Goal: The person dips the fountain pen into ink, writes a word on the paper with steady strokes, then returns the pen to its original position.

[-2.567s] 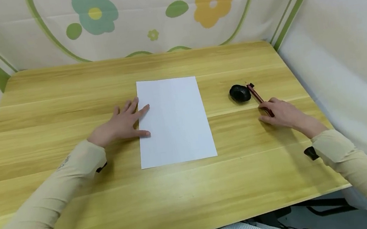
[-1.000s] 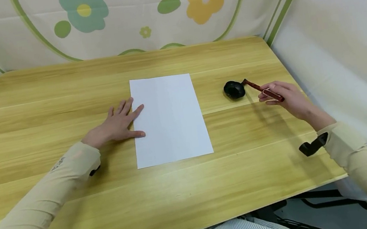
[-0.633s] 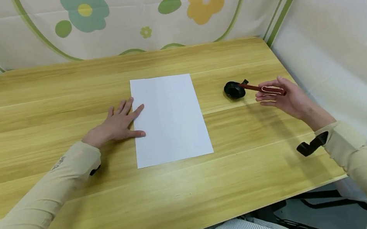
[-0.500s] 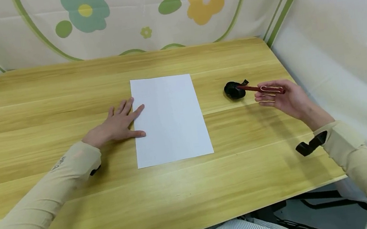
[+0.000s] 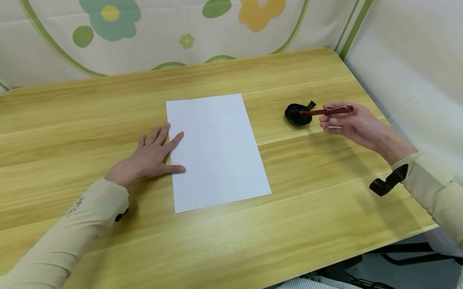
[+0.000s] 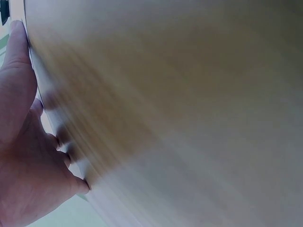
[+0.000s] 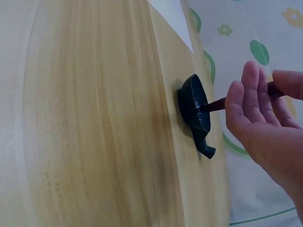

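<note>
My left hand (image 5: pixel 151 157) lies flat with fingers spread, thumb and fingertips pressing the left edge of a blank white sheet of paper (image 5: pixel 219 153). On the right side, my right hand (image 5: pixel 355 127) holds a slim writing brush (image 5: pixel 326 111) with a dark red handle and a thin pale cord loop. The brush's tip end is inside a small black ink dish (image 5: pixel 293 112), so its bristles are hidden. In the right wrist view the dish (image 7: pixel 188 106) shows a rounded bowl with a short stub handle, and the brush (image 7: pixel 217 104) slants down into it.
A wood-grain table (image 5: pixel 75 107) carries everything. Behind it hangs a white cloth (image 5: pixel 176 4) printed with flowers, and another white cloth (image 5: pixel 437 61) hangs close on the right. The table's near edge runs just in front of the body.
My right hand has picked up the brush from beside the ink dish, turned it and put its tip into the dish. The left hand stays on the paper.
</note>
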Tool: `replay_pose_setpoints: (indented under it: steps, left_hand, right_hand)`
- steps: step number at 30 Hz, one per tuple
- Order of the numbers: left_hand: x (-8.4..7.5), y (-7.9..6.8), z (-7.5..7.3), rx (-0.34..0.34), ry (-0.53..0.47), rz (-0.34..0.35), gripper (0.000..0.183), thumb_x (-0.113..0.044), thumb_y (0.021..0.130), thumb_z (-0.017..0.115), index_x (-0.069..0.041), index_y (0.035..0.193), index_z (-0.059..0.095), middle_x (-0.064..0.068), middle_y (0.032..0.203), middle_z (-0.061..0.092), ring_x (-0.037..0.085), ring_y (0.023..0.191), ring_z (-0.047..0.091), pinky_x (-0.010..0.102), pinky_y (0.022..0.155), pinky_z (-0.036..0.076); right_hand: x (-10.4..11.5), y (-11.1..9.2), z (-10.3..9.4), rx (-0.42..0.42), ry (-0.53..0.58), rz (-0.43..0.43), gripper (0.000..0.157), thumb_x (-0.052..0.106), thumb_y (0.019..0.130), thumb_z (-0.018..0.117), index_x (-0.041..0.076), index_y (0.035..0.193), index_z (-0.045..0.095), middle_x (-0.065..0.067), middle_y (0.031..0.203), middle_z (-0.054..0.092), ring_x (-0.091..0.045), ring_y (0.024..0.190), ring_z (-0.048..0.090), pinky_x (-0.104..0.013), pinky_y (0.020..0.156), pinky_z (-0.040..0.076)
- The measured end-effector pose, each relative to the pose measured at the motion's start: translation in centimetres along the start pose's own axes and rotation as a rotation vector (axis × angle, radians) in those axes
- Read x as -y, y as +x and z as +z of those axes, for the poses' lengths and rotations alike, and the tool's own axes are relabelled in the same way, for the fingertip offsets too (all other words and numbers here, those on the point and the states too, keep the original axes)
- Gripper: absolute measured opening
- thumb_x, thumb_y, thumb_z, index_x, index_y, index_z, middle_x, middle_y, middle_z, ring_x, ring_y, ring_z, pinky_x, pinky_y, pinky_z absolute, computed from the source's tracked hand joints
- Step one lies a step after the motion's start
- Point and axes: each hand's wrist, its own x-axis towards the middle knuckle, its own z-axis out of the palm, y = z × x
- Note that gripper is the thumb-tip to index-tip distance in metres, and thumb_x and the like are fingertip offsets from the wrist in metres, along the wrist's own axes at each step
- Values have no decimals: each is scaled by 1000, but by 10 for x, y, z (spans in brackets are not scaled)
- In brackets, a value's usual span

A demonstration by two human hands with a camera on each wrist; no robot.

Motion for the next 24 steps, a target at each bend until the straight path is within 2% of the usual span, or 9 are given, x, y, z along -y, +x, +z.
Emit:
replay_pose_setpoints:
  steps: [3,8,13,18,24]
  left_hand:
    - [0,-1,-1,0,-7,-3,96,-61,84,57,-19,154,7,22,157,-14,47,144,-8,72,106,-1]
    - [-1,-2,0,0,-16,-6,96,-60,84,58,-19,154,7,22,157,-14,47,144,-8,72,106,-1]
    - [-1,-1,1,-1,-13,-5,95,-60,85,58,-19,154,7,22,157,-14,46,144,-8,72,106,-1]
    - [-2,-1,1,-1,-19,-1,95,-60,85,58,-19,154,7,22,157,-14,46,144,-8,72,106,-2]
    - [-1,-1,0,-2,-17,2,95,-60,85,58,-19,154,8,22,157,-14,46,144,-9,72,106,-2]
  right_hand:
    - [-1,5,3,-57,-41,-37,30,-12,96,37,0,115,58,-16,97,72,-24,92,70,-34,84,55]
    - [-3,15,9,-198,-127,-118,19,-6,93,50,0,111,53,-13,87,72,-20,81,71,-30,77,57]
    - [-4,24,13,-319,-215,-194,17,1,92,56,-1,107,49,-10,78,73,-18,72,71,-28,72,57]
    - [-7,32,17,-430,-273,-249,22,7,92,59,0,106,44,-6,70,71,-15,63,69,-25,66,57]
    - [-10,40,19,-538,-512,-280,16,11,93,59,3,100,47,0,61,69,-10,54,66,-22,60,56]
